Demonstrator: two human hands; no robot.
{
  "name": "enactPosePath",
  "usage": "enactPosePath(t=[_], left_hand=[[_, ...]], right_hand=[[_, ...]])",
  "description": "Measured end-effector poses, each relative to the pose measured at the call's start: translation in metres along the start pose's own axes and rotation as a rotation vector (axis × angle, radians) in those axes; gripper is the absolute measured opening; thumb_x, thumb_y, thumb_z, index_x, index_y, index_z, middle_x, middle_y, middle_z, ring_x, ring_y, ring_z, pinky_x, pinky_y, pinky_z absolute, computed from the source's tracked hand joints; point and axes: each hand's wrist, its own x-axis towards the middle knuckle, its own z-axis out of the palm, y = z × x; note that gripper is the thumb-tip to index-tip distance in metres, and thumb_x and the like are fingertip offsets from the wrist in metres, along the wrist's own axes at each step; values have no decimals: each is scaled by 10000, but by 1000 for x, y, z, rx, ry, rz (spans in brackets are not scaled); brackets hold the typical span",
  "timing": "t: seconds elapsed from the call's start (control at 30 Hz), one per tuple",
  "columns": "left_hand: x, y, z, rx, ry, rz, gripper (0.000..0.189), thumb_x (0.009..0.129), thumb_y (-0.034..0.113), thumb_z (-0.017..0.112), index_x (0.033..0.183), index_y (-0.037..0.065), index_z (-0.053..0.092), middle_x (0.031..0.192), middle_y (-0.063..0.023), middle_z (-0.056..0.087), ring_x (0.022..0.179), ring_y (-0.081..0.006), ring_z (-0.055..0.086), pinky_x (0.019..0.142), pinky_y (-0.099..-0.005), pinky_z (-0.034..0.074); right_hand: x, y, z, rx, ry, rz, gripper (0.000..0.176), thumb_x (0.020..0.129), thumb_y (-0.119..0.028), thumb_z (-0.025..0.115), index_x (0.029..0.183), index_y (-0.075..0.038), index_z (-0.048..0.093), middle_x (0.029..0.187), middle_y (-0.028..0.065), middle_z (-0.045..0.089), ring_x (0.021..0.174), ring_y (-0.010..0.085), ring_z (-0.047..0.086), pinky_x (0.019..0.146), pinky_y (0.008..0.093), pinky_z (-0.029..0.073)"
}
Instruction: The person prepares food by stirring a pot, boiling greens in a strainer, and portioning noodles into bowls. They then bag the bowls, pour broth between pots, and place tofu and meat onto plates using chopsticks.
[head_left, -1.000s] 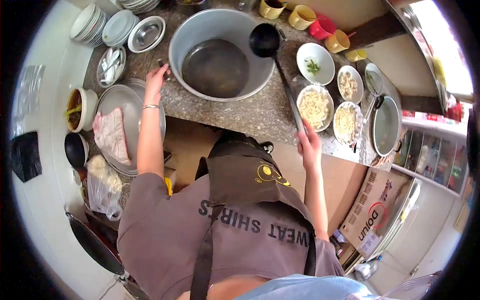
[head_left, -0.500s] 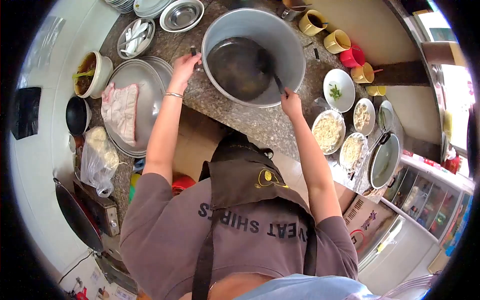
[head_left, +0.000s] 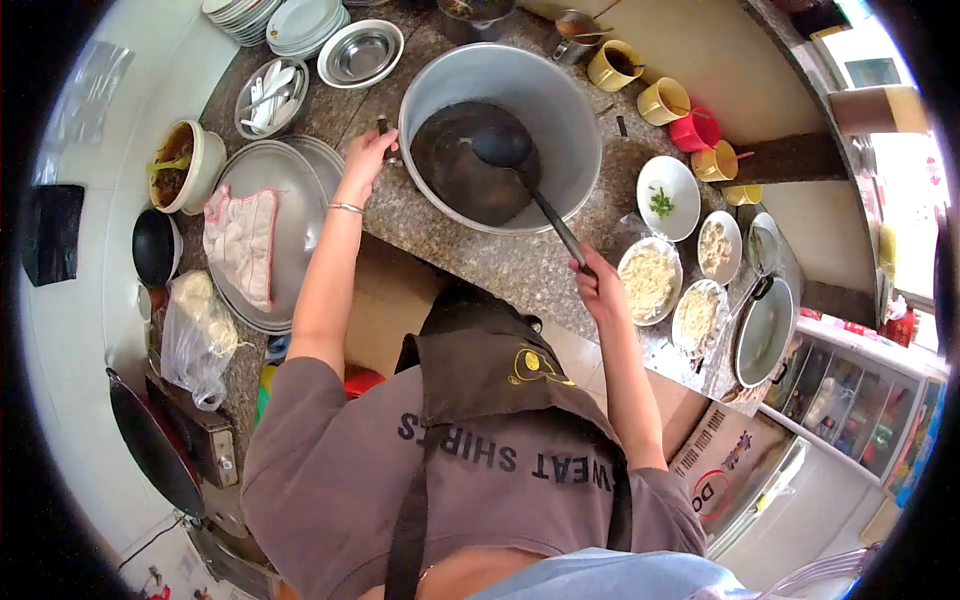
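A large metal pot [head_left: 570, 110] with dark liquid in its bottom stands on the stone counter. At its left side, my left hand [head_left: 368, 158] is closed around the pot's dark handle [head_left: 386, 140]. My right hand [head_left: 598, 283], in front of the pot's right rim, grips the long handle of a black ladle [head_left: 548, 210]. The ladle's bowl is inside the pot, at the level of the liquid; whether it holds any liquid I cannot make out. To the right of my right hand is a bowl of noodles [head_left: 648, 282].
Right of the pot stand a white bowl with chopped greens [head_left: 668, 205], more food bowls, a metal pan [head_left: 764, 335] and several cups [head_left: 662, 102]. On the left are round metal lids [head_left: 300, 215], a cloth [head_left: 243, 240], a bag of noodles [head_left: 197, 325] and a bowl of spoons [head_left: 272, 100].
My right hand has drawn back from the pot's rim toward me, and the ladle's bowl has come up into sight above or at the liquid. My left hand stays on the handle.
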Motion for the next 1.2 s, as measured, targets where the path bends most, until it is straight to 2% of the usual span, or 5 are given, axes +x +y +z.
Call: enactPosePath(t=[0.53, 0.63, 0.7, 0.8, 1.2], left_hand=[[18, -44, -6, 175, 23, -144, 278, 790, 348, 643, 656, 111, 584, 525, 80, 374, 444, -38, 317, 418, -199, 206], [11, -58, -3, 158, 23, -92, 249, 792, 307, 656, 811, 62, 610, 649, 23, 512, 565, -69, 462, 508, -200, 353], [-2, -62, 13, 63, 223, 122, 362, 790, 247, 665, 1034, -1, 562, 921, -75, 594, 833, -130, 551, 756, -246, 431], [-44, -58, 38, 27, 290, 146, 476, 797, 188, 654, 1172, -40, 471, 1127, -129, 550, 1037, -183, 512, 929, -299, 364], [-246, -101, 149, -41, 172, 82, 448, 840, 248, 608, 1224, 56, 478, 1273, -76, 469, 1167, -200, 440, 959, -360, 325]], right_hand=[[-259, 49, -99, 177, 233, -432, 498, 878, -89, 478, 1348, -30, 323, 894, 91, 537, 445, 20, 312, 375, 137, 262], [-296, 58, -120, 71, 365, -495, 505, 875, -80, 492, 1348, -29, 323, 885, 75, 550, 441, 18, 334, 374, 142, 263], [-316, 68, -141, 13, 406, -520, 498, 876, -81, 495, 1344, -30, 333, 884, 71, 553, 443, 15, 333, 374, 143, 264], [-336, 84, -175, -80, 473, -568, 482, 878, -79, 497, 1336, -30, 354, 880, 66, 556, 447, 9, 334, 376, 144, 264], [-372, 93, -294, -88, 356, -606, 474, 869, -45, 481, 1326, -10, 361, 877, 75, 563, 445, 6, 324, 374, 139, 257]])
